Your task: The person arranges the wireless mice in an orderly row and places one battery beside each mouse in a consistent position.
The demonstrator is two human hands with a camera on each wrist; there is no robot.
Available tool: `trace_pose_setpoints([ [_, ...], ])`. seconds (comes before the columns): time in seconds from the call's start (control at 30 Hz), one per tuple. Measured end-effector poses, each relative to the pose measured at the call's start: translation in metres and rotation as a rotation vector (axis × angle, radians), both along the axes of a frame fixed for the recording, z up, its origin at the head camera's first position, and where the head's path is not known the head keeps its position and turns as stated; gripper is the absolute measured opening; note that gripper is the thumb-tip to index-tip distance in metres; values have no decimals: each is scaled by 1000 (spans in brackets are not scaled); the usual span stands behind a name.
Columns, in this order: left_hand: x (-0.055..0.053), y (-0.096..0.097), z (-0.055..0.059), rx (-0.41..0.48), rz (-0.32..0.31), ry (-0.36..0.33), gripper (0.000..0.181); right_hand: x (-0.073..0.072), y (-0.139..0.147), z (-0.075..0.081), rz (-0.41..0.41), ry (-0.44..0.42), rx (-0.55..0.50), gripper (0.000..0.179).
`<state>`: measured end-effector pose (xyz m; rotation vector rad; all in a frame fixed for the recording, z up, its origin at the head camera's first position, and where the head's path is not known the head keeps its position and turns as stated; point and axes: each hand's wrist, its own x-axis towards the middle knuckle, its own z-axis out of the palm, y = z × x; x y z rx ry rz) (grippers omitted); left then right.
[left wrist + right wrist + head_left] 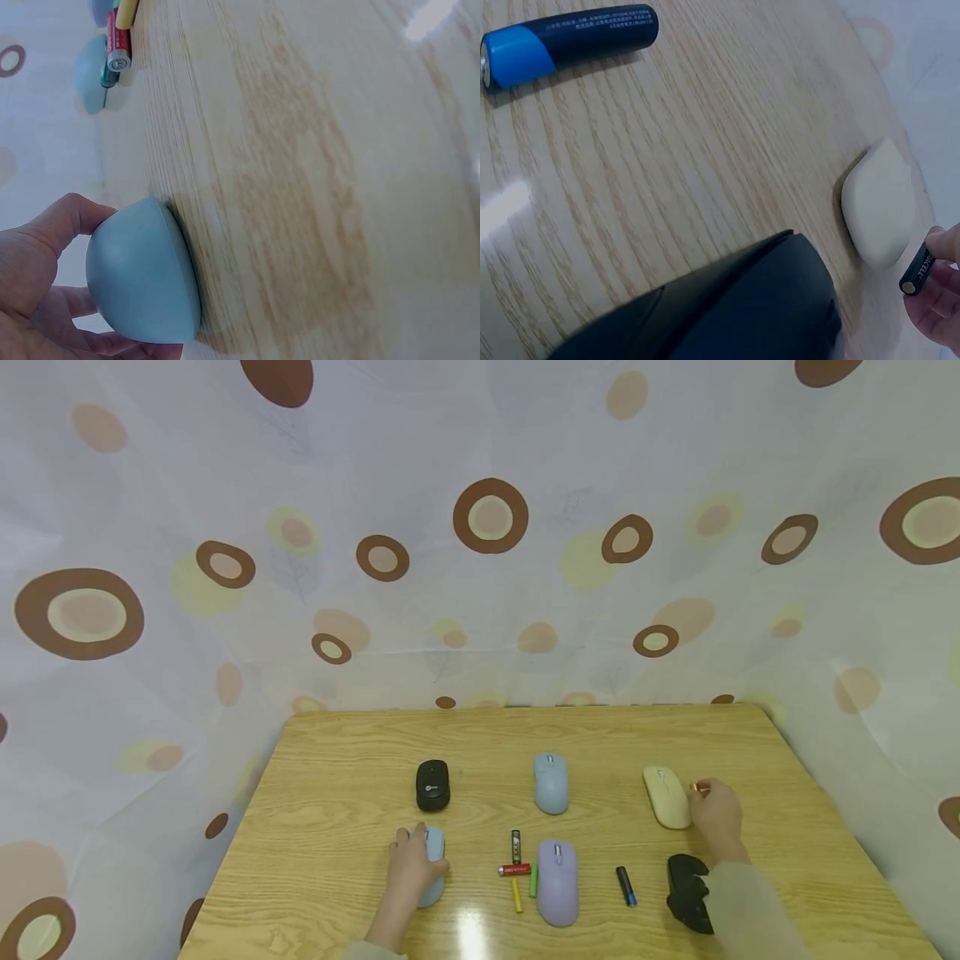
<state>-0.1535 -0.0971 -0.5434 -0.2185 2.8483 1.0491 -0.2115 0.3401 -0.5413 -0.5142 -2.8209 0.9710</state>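
Observation:
A light blue computer mouse (432, 892) lies on the table at front left. My left hand (408, 864) grips it from above, the thumb along one side and the fingers along the other; the left wrist view shows its smooth rounded back (142, 274) close up. At the right, my right hand (717, 817) pinches a small black battery with a copper end (918, 271) between thumb and fingers, above the table. Just left of that hand lies a cream mouse (667, 797). Nearer the front, a black mouse (686, 893) is partly hidden by the right sleeve.
A black mouse (432, 785) and another light blue mouse (551, 783) stand farther back. In the middle are a purple mouse (557, 885) and several batteries, among them a red one (514, 870) and a yellow one (517, 896). A black-and-blue battery (626, 887) lies right of them.

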Motion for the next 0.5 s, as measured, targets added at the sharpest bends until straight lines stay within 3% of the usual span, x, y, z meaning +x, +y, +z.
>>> trace_pose_setpoints([
  [0.5, 0, 0, 0, -10, -7, 0, 74, -10, 12, -14, 10, -103, 51, 28],
])
